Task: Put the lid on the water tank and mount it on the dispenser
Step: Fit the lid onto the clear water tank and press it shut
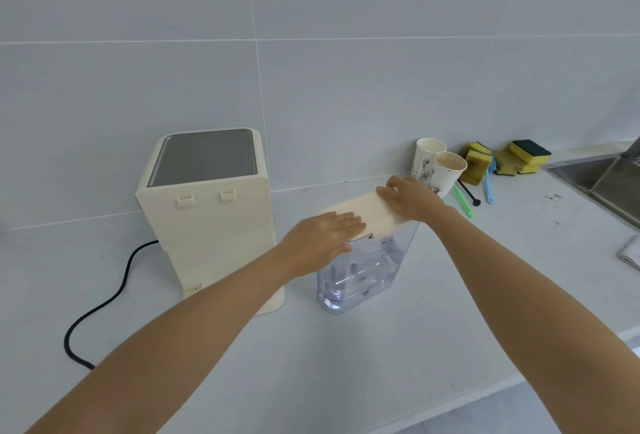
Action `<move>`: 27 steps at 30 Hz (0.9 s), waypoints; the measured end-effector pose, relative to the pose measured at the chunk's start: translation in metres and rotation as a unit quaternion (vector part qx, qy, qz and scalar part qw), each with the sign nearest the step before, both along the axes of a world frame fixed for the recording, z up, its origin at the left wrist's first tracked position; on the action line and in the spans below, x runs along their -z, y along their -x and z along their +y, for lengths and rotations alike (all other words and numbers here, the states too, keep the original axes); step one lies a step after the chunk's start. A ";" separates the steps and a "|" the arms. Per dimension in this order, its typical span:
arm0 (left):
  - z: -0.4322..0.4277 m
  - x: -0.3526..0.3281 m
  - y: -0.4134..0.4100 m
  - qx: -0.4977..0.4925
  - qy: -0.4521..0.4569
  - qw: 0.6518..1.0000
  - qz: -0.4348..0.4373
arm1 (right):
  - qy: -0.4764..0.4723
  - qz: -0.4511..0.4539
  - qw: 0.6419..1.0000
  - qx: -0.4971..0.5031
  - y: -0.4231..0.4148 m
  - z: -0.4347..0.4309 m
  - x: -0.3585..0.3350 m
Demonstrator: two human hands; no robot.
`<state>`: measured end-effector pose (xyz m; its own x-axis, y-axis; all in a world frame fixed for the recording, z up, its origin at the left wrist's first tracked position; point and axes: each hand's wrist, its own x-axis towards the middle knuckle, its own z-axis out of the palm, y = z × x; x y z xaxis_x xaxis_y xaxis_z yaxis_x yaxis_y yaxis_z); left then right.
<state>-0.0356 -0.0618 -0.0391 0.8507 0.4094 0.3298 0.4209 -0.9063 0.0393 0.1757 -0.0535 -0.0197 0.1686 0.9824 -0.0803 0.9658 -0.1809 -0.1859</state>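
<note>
A clear plastic water tank (pixel 360 277) stands upright on the white counter, right of the cream dispenser (pixel 207 218). A cream lid (pixel 370 213) lies along the tank's top. My left hand (pixel 323 234) rests flat on the lid's near end, fingers stretched out. My right hand (pixel 410 198) presses on the lid's far end, fingers curled over its edge. The dispenser shows its back to me, with two small clips near the top and a bare base step at the bottom.
A black power cord (pixel 104 298) curls left of the dispenser. Two paper cups (pixel 438 165), sponges (pixel 509 159), and green and blue brushes (pixel 464 203) sit behind the tank. A steel sink (pixel 602 180) is at the right; a white cloth (pixel 630 253) lies near it.
</note>
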 end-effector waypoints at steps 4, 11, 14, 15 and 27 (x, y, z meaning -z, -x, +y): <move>0.016 0.002 0.011 -0.066 0.068 0.995 0.034 | -0.038 0.021 0.999 0.011 -0.003 -0.020 0.002; 0.031 -0.010 0.017 -0.092 0.130 0.987 0.036 | -0.043 0.044 0.997 0.037 0.005 -0.047 0.003; 0.037 -0.013 0.018 -0.097 0.132 0.985 0.050 | -0.025 0.064 0.996 0.060 0.008 -0.058 0.003; 0.038 -0.013 0.018 -0.098 0.128 0.986 0.051 | -0.042 0.082 0.992 0.082 0.006 -0.059 0.005; 0.030 0.020 0.013 -0.192 0.407 0.890 -0.076 | -0.086 0.528 0.834 0.134 -0.016 -0.095 0.031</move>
<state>-0.0487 -0.0322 -0.0596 0.5674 0.8160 -0.1101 0.6275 -0.3419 0.6996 0.1920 -0.1489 -0.0511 0.3084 0.9333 -0.1842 0.1755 -0.2461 -0.9532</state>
